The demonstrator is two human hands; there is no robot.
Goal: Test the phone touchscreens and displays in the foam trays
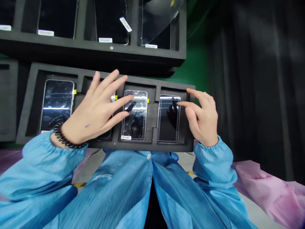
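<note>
Field notes, your bench. Your left hand (91, 114) lies spread and palm-down over the long black foam tray (143, 144), fingers well apart, with nothing clamped. Your right hand (202, 117) sits at that tray's right end, fingers loosely curled and thumb apart from them, also holding nothing that shows. Its fingertips hang at the right edge of the glossy black smartphone under clear dotted-edged film (168, 122); you cannot tell whether they touch it.

Directly between your hands, under your left fingertips, lies a second glossy black smartphone under clear dotted-edged film (134, 124), with a small yellow tab (148, 100) at its upper right. Beneath your left palm, a dark phone-like slab (107, 135) is mostly hidden, so its film cannot be judged. Left of your left hand, a bare-looking glossy smartphone (57, 105) fills the end slot, a yellow tab (74, 92) at its corner and no dotted edge visible.

State of the row: two slots nearest your right hand show dotted film; the far-left slot shows none; the covered slot stays undetermined.

Beyond your fingertips, an upper black foam tray (95, 47) holds dark phones with white labels (105, 40), and a curved clear sheet (157, 22) leans at its right. A coiled black bracelet (68, 136) circles your left wrist; blue striped sleeves (214, 159) run below both hands.
</note>
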